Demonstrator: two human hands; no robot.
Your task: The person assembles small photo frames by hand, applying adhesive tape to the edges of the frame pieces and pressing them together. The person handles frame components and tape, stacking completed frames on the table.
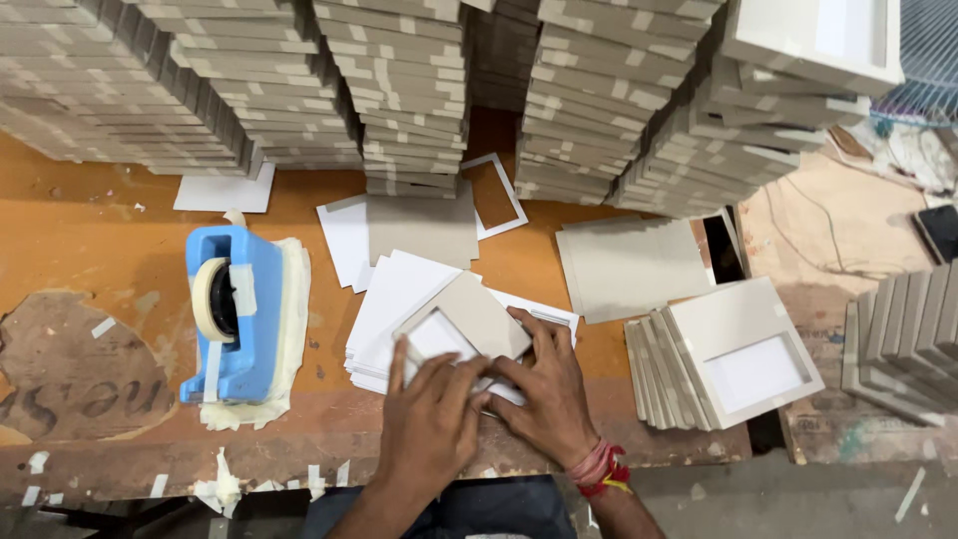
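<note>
My left hand (427,419) and my right hand (544,394) press together on a small grey cardboard frame piece (469,319) that has a white rectangular window. The piece lies on a pile of white card sheets (394,299) near the front edge of the orange table. My left fingers hold its lower left side; my right fingers cover its lower right corner. A red thread band circles my right wrist.
A blue tape dispenser (235,314) with a cream tape roll stands to the left. Tall stacks of grey boards (409,90) line the back. Finished frames (743,354) lie stacked at right, grey board sheets (634,268) behind them. Tape scraps stick to the table's front edge (225,489).
</note>
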